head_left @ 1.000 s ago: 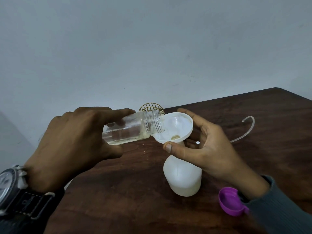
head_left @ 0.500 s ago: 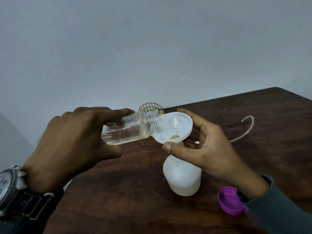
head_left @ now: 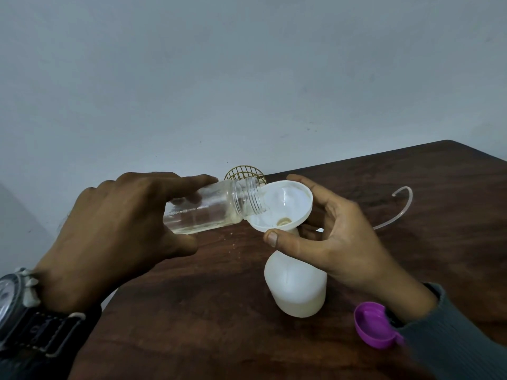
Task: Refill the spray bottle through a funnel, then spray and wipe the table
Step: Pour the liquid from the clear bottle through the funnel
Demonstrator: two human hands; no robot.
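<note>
Mouth of the clear glass jar (head_left: 204, 212) overhangs the left rim of the white plastic funnel (head_left: 290, 200), axis nearly level; left hand (head_left: 109, 237) grips it, right hand (head_left: 343, 242) pinches the funnel atop the white spray bottle (head_left: 296, 289).

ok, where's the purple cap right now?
Head view, lower right: the purple cap lies on the table, right of the white bottle, against the right sleeve.

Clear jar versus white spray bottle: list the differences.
The clear jar is see-through; the white spray bottle is milky. The jar tilts in the left hand; the bottle stands upright on the table. The jar's mouth is bare; the bottle's carries a funnel. Both are uncapped.
</note>
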